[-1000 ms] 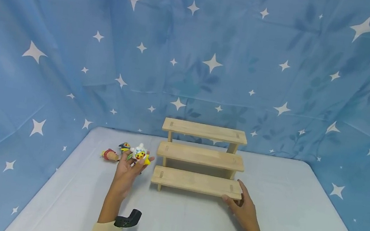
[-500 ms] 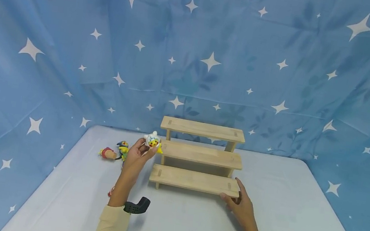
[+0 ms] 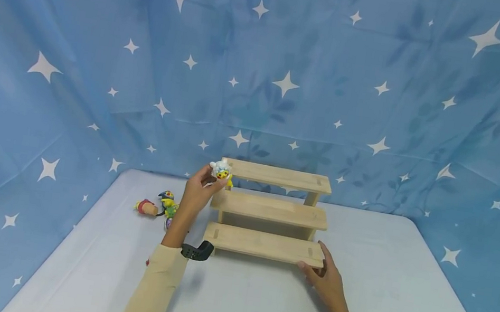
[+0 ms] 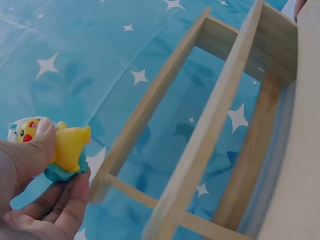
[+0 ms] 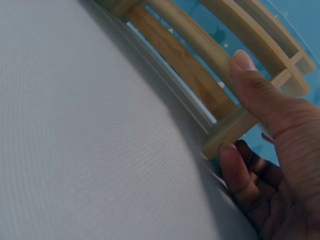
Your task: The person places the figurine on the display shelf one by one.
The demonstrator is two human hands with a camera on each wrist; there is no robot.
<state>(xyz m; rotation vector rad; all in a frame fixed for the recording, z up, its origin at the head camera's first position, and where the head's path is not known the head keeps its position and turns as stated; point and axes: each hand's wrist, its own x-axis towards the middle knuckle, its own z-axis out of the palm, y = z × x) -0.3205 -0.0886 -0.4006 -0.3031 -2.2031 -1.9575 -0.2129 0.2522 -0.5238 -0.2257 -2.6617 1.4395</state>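
In the head view my left hand [image 3: 199,189] pinches a small yellow figurine [image 3: 223,174] with a white hood, held up at the left end of the top tier. The left wrist view shows the yellow figurine [image 4: 71,145] tipped on its side between thumb and fingers, apart from the wood. A three-tier wooden display stand [image 3: 268,209] stands on the white table. My right hand [image 3: 327,279] grips the right end of its lowest tier. Seen from the right wrist, the thumb of that hand [image 5: 295,135] lies along the stand [image 5: 232,131], with fingertips against its end support.
Left of the stand, several small figurines lie on the white table [image 3: 249,300], among them a red-and-tan one [image 3: 147,207] and a yellow-green one [image 3: 170,206]. A small red piece [image 3: 147,262] shows beside the left sleeve. A blue star-patterned curtain [image 3: 323,43] hangs behind.
My left hand has carried the yellow figurine up and to the right, from beside the other figurines to the top tier's left end. The right hand keeps its grip on the stand.
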